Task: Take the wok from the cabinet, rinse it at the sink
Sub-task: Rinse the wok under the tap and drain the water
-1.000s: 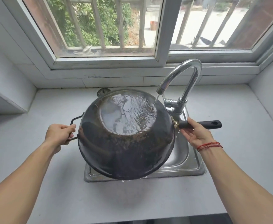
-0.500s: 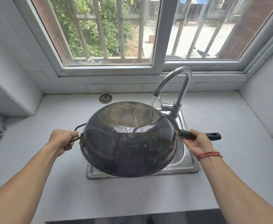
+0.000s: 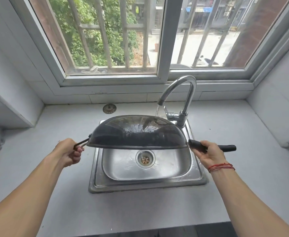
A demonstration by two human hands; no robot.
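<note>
Hanging upside down above the stainless-steel sink (image 3: 140, 186), the dark, domed wok (image 3: 137, 134) glistens where a thin stream from the curved chrome faucet (image 3: 183, 86) strikes its rounded underside. The left hand (image 3: 68, 153) curls round the thin wire loop handle (image 3: 79, 144) over the sink's left edge. The right hand (image 3: 208, 154) grips the matte black stick handle (image 3: 226, 147) over its right edge.

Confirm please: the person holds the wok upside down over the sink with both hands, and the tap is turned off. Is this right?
Not quite. The tap is on: the head view shows water falling from its spout onto the wok. The rest stands: the left hand and right hand hold it upside down over the sink.
</note>
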